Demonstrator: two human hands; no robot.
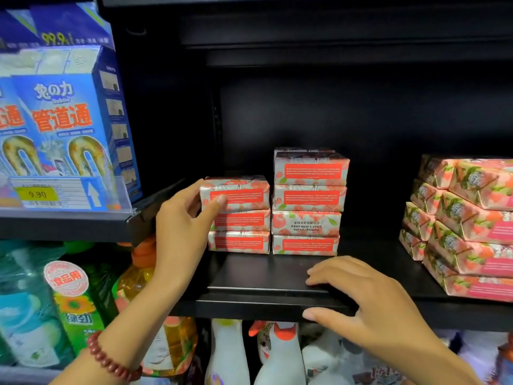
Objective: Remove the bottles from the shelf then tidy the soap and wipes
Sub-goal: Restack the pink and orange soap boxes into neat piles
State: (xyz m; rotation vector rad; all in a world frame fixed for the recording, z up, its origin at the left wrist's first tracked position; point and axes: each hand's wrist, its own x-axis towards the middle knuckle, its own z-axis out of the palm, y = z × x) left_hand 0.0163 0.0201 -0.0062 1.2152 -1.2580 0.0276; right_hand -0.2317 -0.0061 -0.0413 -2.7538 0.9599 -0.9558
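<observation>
Pink-wrapped top soap bar (234, 194) pinched by left grip (183, 218); right grip (369, 304) lay flat, seemingly bracing shelf (263, 273). Best squared flush with stack (240, 232).

Blue cardboard boxes (63, 129), printed with orange characters and a rusty U-bend pipe, stand upright at the upper left, with more blue boxes (55, 26) stacked on top. In front of them a clear plastic price strip (69, 193) carries a yellow tag (37, 194) reading 9.90, just beside a white arrow on a blue card (93, 194).

The left hand (184, 215) gripped the top soap bar (236, 193) of a three-high stack, while the right hand (369, 304) rested open on the black shelf (263, 276) edge.
</observation>
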